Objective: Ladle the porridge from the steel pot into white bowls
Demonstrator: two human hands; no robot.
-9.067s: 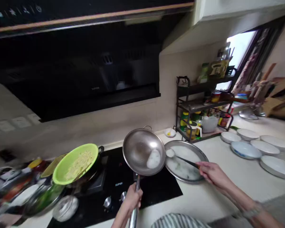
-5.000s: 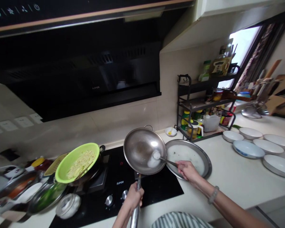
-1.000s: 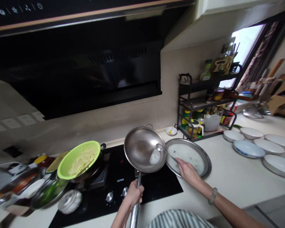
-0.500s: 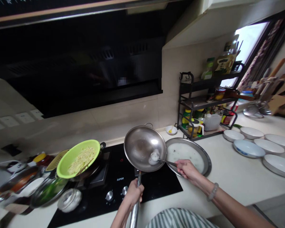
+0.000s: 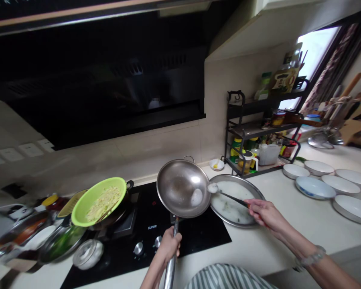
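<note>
The wok [image 5: 180,182] is held at the middle of the view, over the hob [image 5: 152,208] and tilted, so that a small white pool [image 5: 196,197] is gathered low on its right side. Whether its underside is rested on the hob cannot be told. Thin, stiff metal is suggested; its weight is likely felt toward the pan end, so a firm hold is best taken on the long handle, where twisting can be resisted. The small loop on the far rim could be used for support, if cool. The inner wall looks smooth, and the pool is judged to be runny and easily shifted by tilting.

The hands are held apart. The handle is clamped in the left hand [image 5: 170,243]; the ladle [image 5: 234,198] is gripped by its handle in the right hand [image 5: 266,214]. Its white-coated cup is held near the wok's right rim, above the left edge of the basin [image 5: 252,187]. The ladle is probably light, but prone to dripping if tipped. The basin, filled with cloudy white liquid, is likely heavy and best held by both sides of its rim. Farther right, shallow dishes [image 5: 315,188] are set on the desk [image 5: 284,204].
</note>
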